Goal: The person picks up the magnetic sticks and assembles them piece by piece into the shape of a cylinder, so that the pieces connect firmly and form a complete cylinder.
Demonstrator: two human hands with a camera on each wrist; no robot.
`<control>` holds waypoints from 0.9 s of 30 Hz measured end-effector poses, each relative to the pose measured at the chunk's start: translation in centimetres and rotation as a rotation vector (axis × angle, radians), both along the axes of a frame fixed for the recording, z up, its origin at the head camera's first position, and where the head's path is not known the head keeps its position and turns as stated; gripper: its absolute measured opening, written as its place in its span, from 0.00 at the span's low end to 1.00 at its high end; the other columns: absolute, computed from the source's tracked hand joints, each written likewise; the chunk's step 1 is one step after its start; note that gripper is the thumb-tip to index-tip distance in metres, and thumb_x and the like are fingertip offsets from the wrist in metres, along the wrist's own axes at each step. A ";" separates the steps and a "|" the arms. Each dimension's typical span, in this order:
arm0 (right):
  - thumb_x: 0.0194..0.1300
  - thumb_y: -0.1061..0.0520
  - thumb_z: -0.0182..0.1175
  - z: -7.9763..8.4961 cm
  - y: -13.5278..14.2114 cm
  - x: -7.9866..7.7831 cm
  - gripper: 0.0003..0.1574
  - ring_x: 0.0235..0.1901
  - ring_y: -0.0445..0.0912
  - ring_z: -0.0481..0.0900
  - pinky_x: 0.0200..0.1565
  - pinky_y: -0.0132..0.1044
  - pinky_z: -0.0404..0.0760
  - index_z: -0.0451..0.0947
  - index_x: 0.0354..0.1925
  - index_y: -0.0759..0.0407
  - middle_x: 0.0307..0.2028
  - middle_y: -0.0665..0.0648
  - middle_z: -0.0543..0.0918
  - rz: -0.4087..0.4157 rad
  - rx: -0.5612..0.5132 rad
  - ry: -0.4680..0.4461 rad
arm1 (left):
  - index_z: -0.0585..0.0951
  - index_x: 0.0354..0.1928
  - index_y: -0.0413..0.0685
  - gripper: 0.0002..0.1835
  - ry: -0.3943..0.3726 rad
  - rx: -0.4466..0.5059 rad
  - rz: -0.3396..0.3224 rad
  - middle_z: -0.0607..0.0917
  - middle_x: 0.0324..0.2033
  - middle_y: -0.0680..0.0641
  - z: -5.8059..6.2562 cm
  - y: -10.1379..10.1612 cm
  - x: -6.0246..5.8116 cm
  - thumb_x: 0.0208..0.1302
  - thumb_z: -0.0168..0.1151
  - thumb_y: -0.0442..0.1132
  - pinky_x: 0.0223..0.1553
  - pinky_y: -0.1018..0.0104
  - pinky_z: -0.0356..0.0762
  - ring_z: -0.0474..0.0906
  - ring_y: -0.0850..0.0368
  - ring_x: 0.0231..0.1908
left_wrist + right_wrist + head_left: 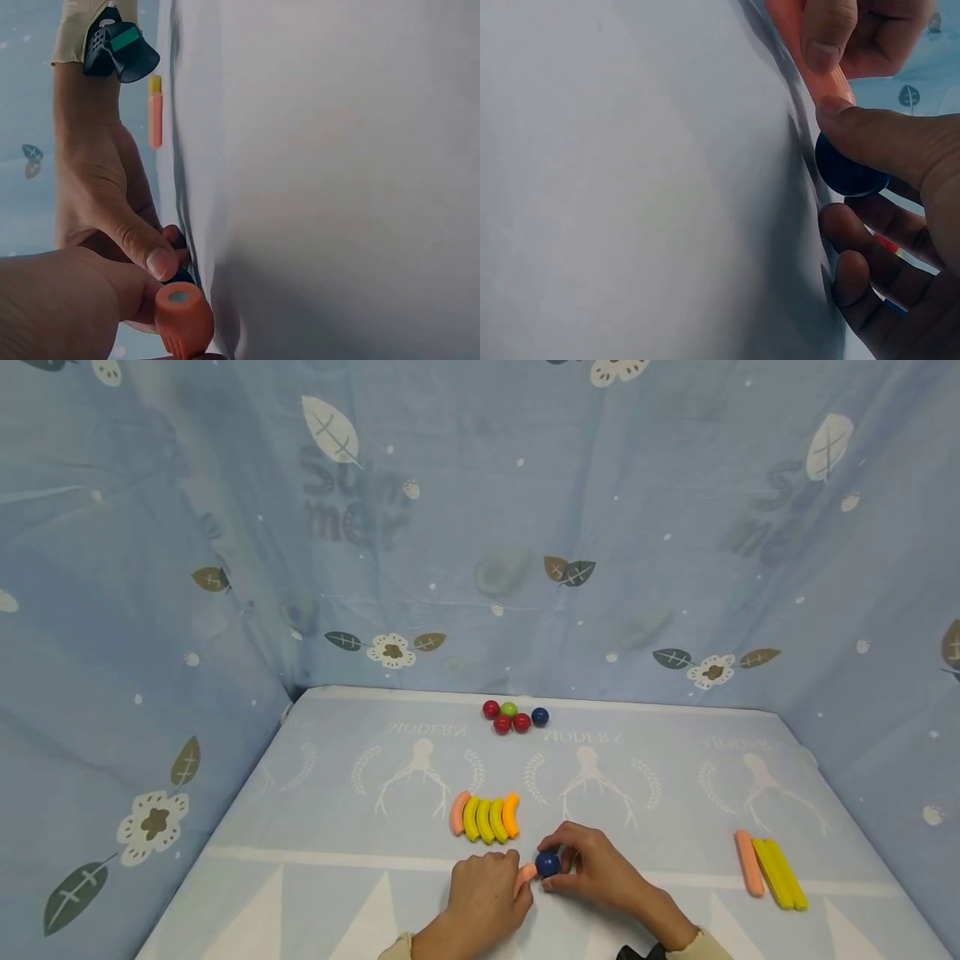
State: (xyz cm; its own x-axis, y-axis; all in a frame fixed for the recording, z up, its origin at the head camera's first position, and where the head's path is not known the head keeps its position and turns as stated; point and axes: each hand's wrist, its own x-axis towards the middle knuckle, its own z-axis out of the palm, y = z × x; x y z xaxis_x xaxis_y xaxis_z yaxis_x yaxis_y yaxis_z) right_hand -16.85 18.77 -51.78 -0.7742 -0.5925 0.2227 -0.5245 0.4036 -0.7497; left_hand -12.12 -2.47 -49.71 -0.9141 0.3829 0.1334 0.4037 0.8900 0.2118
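My left hand (486, 893) grips a salmon-coloured magnetic stick (527, 873), most of it hidden by the fingers. In the left wrist view the near end of this stick (184, 319) shows a small grey metal disc. Between thumb and fingers, my right hand (600, 870) pinches a dark blue ball (548, 863) at the stick's far end. The right wrist view has the ball (847, 169) under the thumb, close against the stick (832, 84); whether they touch is hidden there. Both hands are low over the table, near its front middle.
Curved sticks (491, 820), salmon, yellow-green and orange, lie in a row beyond the hands. Several red, green and blue balls (521, 722) cluster at the table's back edge. On the right lie a straight salmon stick (750, 863) and yellow sticks (780, 874). Patterned cloth (480, 527) encloses the table.
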 end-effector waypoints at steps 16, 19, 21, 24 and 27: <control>0.59 0.48 0.72 1.6 -1.7 -1.8 0.23 0.31 0.40 0.77 0.32 0.32 0.77 0.81 0.51 0.53 0.40 0.44 0.80 0.131 0.106 -0.067 | 0.77 0.27 0.52 0.13 0.066 -0.007 0.012 0.70 0.19 0.56 -0.6 -1.4 0.3 0.56 0.68 0.51 0.15 0.65 0.60 0.69 0.57 0.15; 0.62 0.52 0.69 2.4 -2.0 -3.0 0.19 0.32 0.40 0.77 0.32 0.34 0.78 0.82 0.51 0.55 0.41 0.48 0.82 0.097 0.104 -0.022 | 0.78 0.27 0.52 0.13 0.025 0.000 0.020 0.70 0.19 0.56 -0.5 -1.7 0.4 0.57 0.68 0.51 0.16 0.65 0.61 0.68 0.58 0.15; 0.63 0.55 0.68 2.8 -2.3 -3.8 0.17 0.33 0.40 0.77 0.34 0.35 0.79 0.82 0.51 0.55 0.43 0.49 0.81 0.036 0.128 0.045 | 0.78 0.28 0.52 0.13 -0.009 0.006 0.028 0.69 0.19 0.56 -0.3 -1.9 0.4 0.57 0.68 0.51 0.16 0.65 0.61 0.67 0.58 0.15; 0.63 0.57 0.69 2.8 -3.0 -4.9 0.19 0.41 0.42 0.77 0.43 0.38 0.80 0.82 0.53 0.53 0.47 0.49 0.79 -0.046 0.232 0.177 | 0.79 0.28 0.52 0.13 -0.045 0.006 0.037 0.68 0.18 0.57 -0.2 -2.0 0.4 0.57 0.68 0.52 0.17 0.66 0.61 0.66 0.59 0.15; 0.61 0.55 0.70 2.4 -3.7 -5.5 0.22 0.48 0.46 0.74 0.50 0.42 0.79 0.82 0.55 0.51 0.51 0.50 0.76 -0.077 0.350 0.267 | 0.79 0.27 0.52 0.13 -0.061 0.009 0.042 0.67 0.17 0.57 -0.1 -2.1 0.5 0.57 0.68 0.52 0.16 0.67 0.60 0.65 0.60 0.15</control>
